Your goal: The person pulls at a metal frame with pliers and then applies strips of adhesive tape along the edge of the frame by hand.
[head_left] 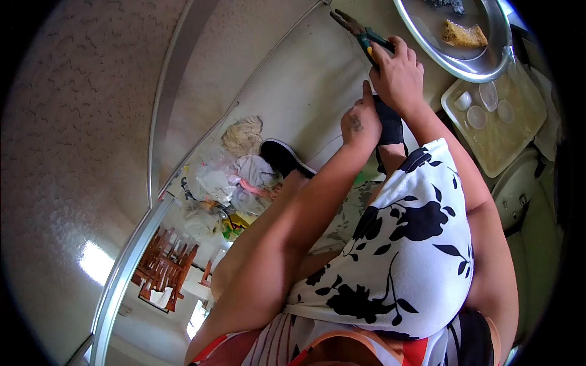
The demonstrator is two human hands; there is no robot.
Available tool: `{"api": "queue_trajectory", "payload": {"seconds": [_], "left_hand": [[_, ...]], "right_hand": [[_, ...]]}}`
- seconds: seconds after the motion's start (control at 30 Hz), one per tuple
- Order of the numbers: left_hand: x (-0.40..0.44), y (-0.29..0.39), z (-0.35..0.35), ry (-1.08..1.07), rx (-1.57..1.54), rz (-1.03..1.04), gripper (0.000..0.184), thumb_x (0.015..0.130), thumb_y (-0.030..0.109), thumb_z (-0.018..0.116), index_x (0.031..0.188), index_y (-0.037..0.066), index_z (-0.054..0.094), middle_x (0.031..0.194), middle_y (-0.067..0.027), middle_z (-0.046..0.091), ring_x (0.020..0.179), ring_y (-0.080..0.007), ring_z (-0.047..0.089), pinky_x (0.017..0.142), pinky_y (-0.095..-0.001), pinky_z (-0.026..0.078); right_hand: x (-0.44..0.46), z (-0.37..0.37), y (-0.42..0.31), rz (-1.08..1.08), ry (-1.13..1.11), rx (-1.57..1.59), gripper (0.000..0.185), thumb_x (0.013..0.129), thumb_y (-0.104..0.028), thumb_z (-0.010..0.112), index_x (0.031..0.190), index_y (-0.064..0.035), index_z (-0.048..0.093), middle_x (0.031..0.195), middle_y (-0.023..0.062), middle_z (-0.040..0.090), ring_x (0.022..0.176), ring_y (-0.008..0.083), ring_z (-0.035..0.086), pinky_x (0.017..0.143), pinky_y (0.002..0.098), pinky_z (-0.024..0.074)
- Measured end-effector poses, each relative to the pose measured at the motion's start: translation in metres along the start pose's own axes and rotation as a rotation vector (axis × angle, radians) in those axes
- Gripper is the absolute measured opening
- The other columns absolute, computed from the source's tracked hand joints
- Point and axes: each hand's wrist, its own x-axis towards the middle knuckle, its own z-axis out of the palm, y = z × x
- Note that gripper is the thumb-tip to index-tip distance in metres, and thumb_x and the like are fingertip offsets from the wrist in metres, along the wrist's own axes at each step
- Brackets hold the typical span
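My right hand (400,76) is closed around the dark green handles of a pair of pliers (361,33), whose jaws point to the upper left. Just below and left of it, my left hand (361,124) is closed, with one digit extended upward and a dark mark on its back. Its curled fingers are partly hidden, and whatever they may hold cannot be made out. Beside the left hand is a black shoe (389,120) on my foot. A second black shoe (284,157) lies farther left.
At the upper right, a metal basin (503,61) holds a yellowish piece (464,35) and grey material. Below it, a tray (510,143) bears several small cups. Plastic bags and cloths (238,174) lie at the left. Wooden furniture (165,268) stands at the lower left.
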Motion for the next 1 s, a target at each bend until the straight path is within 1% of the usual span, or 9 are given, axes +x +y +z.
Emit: {"api": "queue_trajectory", "payload": {"seconds": [0.17,0.27,0.47,0.57,0.77,0.8,0.9,0.93,1.0], "left_hand": [[0.006,0.01,0.006,-0.092,0.036,0.075,0.018,0.076,0.01,0.047,0.09,0.006,0.057,0.085,-0.0156,0.061,0.078,-0.0316,0.059,0.068,-0.0394,0.047],[0.01,0.003,0.028,0.006,0.031,0.156,0.015,0.076,0.012,0.048,0.085,0.007,0.06,0.087,-0.0132,0.061,0.079,-0.0292,0.059,0.067,-0.0377,0.047],[0.011,0.008,0.026,-0.064,0.083,0.208,0.017,0.077,0.014,0.047,0.086,0.007,0.059,0.088,-0.0129,0.061,0.08,-0.0282,0.059,0.068,-0.0373,0.047],[0.007,0.021,0.004,-0.183,0.062,0.061,0.017,0.077,0.012,0.046,0.087,0.006,0.058,0.086,-0.0144,0.061,0.081,-0.0295,0.059,0.07,-0.0382,0.047],[0.003,0.011,0.002,-0.135,0.055,-0.049,0.05,0.076,0.007,0.044,0.125,0.001,0.035,0.083,-0.0195,0.06,0.078,-0.0326,0.06,0.069,-0.0398,0.047],[0.002,0.008,0.002,-0.129,0.087,-0.026,0.053,0.077,0.007,0.044,0.127,0.001,0.029,0.085,-0.0192,0.06,0.078,-0.0323,0.06,0.069,-0.0396,0.047],[-0.002,-0.001,-0.001,-0.085,0.128,0.028,0.059,0.078,0.008,0.044,0.132,0.001,0.021,0.087,-0.0195,0.06,0.077,-0.0329,0.06,0.068,-0.0401,0.047],[-0.003,-0.003,-0.002,-0.05,0.104,0.033,0.057,0.079,0.009,0.044,0.131,0.002,0.023,0.085,-0.0202,0.06,0.074,-0.0341,0.059,0.067,-0.0411,0.047],[-0.008,-0.005,-0.005,0.014,0.047,0.076,0.053,0.081,0.01,0.043,0.13,0.004,0.025,0.083,-0.0211,0.06,0.071,-0.0356,0.059,0.065,-0.0425,0.047]], "right_hand": [[-0.005,0.001,-0.003,-0.011,0.007,-0.008,0.046,0.066,-0.015,0.056,0.112,-0.0205,0.054,0.126,0.0149,0.036,0.11,0.0317,0.041,0.079,0.0471,0.0387],[0.004,0.005,-0.009,0.0,0.033,-0.055,0.046,0.067,-0.016,0.056,0.112,-0.0206,0.054,0.128,0.0156,0.034,0.11,0.0321,0.04,0.078,0.0478,0.0388],[0.016,0.009,-0.013,0.029,0.026,-0.059,0.041,0.069,-0.019,0.058,0.109,-0.0197,0.054,0.125,0.0154,0.038,0.107,0.0312,0.043,0.076,0.0457,0.0401],[0.017,0.013,-0.008,-0.017,0.045,-0.006,0.034,0.07,-0.021,0.057,0.104,-0.0167,0.056,0.115,0.0153,0.046,0.095,0.0329,0.051,0.072,0.0436,0.0439],[0.023,0.017,0.002,0.022,-0.057,0.299,0.027,0.073,-0.023,0.056,0.097,-0.0118,0.057,0.088,0.0155,0.058,0.076,0.0335,0.058,0.065,0.0429,0.0473],[0.025,0.018,0.002,0.02,-0.007,0.319,0.027,0.075,-0.024,0.055,0.096,-0.0073,0.057,0.079,0.0128,0.06,0.072,0.0246,0.061,0.058,0.0361,0.0487],[0.032,0.013,0.005,0.388,-0.486,0.995,0.027,0.076,-0.025,0.054,0.092,-0.0029,0.057,0.078,0.0094,0.06,0.066,0.0167,0.059,0.051,0.0285,0.0474],[0.033,0.015,0.01,0.397,-0.554,1.267,0.027,0.077,-0.025,0.053,0.088,-0.0005,0.057,0.08,0.0066,0.059,0.063,0.0119,0.056,0.048,0.0241,0.0455],[0.038,0.012,0.025,0.439,-0.702,1.635,0.022,0.082,-0.023,0.05,0.087,-0.0026,0.055,0.09,0.0114,0.06,0.064,0.0144,0.057,0.048,0.0245,0.0462]]}}
